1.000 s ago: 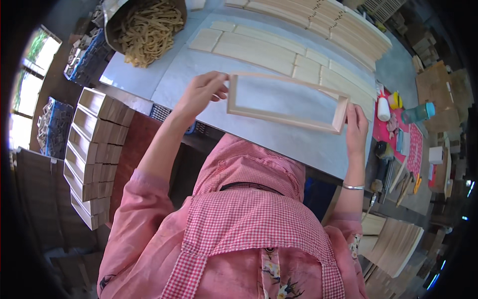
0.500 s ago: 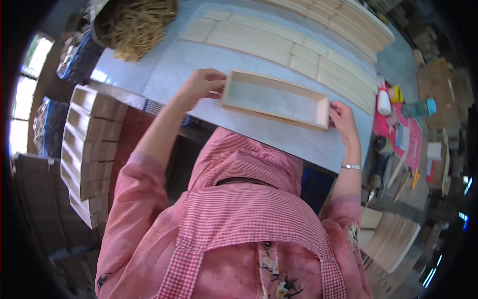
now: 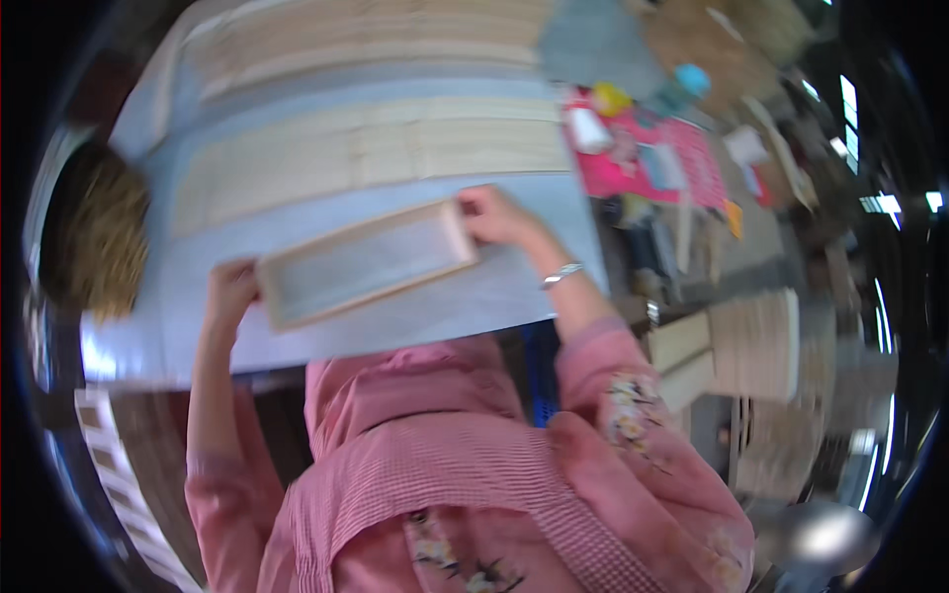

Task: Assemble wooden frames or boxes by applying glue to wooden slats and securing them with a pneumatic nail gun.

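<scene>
**Left hand (image 3: 232, 289) and right hand (image 3: 494, 214) are holding a rectangular wooden frame (image 3: 376, 296) between them**

The left hand is curling its fingers narrowly around the near-left end of the frame, while the right hand is pinching the opposite end, farther from the body. The frame is spanning the gap between both hands, slanting across the pale tabletop (image 3: 514, 292); whether it is resting on that surface or hovering above it, blur is hiding.

A silver bracelet (image 3: 560, 276) is circling the wrist just below the right hand. Beyond both hands, flat pale boards (image 3: 386, 148) are lying in rows, and a longer bank of wooden strips (image 3: 376, 40) is stretching behind them. Left of the left hand, a heap of tan bands (image 3: 107, 247) is filling a dark container. Beyond the right hand, to its right, a white bottle (image 3: 590, 131) is sitting by a pink mat (image 3: 707, 173).
</scene>
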The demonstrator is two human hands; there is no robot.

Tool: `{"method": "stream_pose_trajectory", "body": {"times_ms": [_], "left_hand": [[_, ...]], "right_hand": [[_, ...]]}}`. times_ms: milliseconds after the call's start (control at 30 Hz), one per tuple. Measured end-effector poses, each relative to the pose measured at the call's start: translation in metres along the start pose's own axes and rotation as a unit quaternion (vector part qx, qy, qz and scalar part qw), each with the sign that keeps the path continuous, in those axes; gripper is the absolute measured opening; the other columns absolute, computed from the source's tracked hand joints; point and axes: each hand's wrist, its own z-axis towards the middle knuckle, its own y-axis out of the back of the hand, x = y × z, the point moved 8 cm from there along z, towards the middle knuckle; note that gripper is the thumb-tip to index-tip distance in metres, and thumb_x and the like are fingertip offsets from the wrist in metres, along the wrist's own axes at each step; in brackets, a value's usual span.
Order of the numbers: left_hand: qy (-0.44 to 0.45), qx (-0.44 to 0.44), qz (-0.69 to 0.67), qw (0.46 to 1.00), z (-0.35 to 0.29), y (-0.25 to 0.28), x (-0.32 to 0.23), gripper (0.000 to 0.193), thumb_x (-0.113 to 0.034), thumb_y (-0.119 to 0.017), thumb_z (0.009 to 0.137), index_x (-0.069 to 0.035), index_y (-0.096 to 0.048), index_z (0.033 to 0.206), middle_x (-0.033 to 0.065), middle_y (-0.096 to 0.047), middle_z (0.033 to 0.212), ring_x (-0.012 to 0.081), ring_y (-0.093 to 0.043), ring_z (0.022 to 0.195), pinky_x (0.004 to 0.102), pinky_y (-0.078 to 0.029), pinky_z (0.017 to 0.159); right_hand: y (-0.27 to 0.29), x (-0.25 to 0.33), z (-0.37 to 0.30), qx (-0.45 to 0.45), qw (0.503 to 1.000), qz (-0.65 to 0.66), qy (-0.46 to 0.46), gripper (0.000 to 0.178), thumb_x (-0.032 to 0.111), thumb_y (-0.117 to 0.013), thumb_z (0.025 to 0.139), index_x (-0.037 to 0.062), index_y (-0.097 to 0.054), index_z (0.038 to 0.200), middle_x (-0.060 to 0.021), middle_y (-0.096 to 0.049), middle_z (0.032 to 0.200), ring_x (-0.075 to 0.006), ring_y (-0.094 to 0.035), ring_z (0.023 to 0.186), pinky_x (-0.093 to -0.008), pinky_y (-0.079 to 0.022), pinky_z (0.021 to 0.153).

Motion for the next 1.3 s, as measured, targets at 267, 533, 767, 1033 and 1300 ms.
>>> {"method": "stream_pose_trajectory", "body": {"times_ms": [267, 533, 767, 1033, 1300], "left_hand": [[-0.11, 0.012, 0.186, 0.976, 0.015, -0.015, -0.011, 0.026, -0.002, -0.055, 0.089, 0.002, -0.073, 0.107, 0.0075, -0.065, 0.079, 0.0131, -0.054, 0.066, 0.0269, -0.051, 0.058], [0.085, -0.012, -0.072, 0.994, -0.069, -0.008, 0.024, 0.026, -0.012, -0.055, 0.099, 0.001, -0.065, 0.119, 0.0093, -0.066, 0.089, 0.013, -0.058, 0.071, 0.0225, -0.049, 0.061], [0.134, 0.078, -0.137, 0.979, -0.058, -0.023, 0.007, 0.012, -0.006, -0.061, 0.094, 0.001, -0.067, 0.101, 0.0065, -0.065, 0.081, 0.0083, -0.06, 0.068, 0.017, -0.048, 0.061], [0.159, 0.135, -0.066, 0.976, -0.044, -0.016, 0.023, 0.005, -0.006, -0.063, 0.092, -0.002, -0.066, 0.093, 0.0058, -0.065, 0.075, 0.0096, -0.063, 0.063, 0.0174, -0.051, 0.058], [0.019, 0.152, 0.159, 0.975, -0.037, -0.023, -0.001, 0.011, -0.002, -0.057, 0.086, 0.003, -0.067, 0.087, 0.0079, -0.065, 0.071, 0.0144, -0.066, 0.063, 0.0248, -0.056, 0.06]], "right_hand": [[0.01, 0.008, -0.008, -0.06, 0.969, -0.239, 0.022, 0.013, 0.005, -0.061, 0.079, 0.0028, -0.068, 0.09, -0.0106, -0.072, 0.081, -0.0285, -0.065, 0.073, -0.0358, -0.052, 0.069], [-0.012, 0.001, -0.055, 0.02, 0.993, 0.054, -0.099, 0.018, 0.016, -0.058, 0.091, -0.0004, -0.065, 0.089, -0.0117, -0.067, 0.072, -0.0213, -0.061, 0.051, -0.0314, -0.051, 0.048], [-0.009, -0.016, -0.076, 0.06, 0.974, 0.158, -0.153, 0.015, 0.009, -0.055, 0.092, -0.0016, -0.062, 0.101, -0.0091, -0.065, 0.072, -0.0149, -0.06, 0.048, -0.0252, -0.049, 0.041], [-0.02, -0.004, -0.057, 0.115, 0.979, 0.044, -0.164, 0.015, 0.001, -0.055, 0.089, -0.0038, -0.062, 0.101, -0.0103, -0.066, 0.073, -0.0118, -0.052, 0.044, -0.0234, -0.041, 0.039], [-0.015, 0.014, -0.061, 0.006, 0.972, -0.208, 0.112, 0.024, -0.001, -0.062, 0.076, -0.0062, -0.064, 0.1, -0.0183, -0.073, 0.085, -0.0329, -0.061, 0.07, -0.0421, -0.049, 0.068]]}}
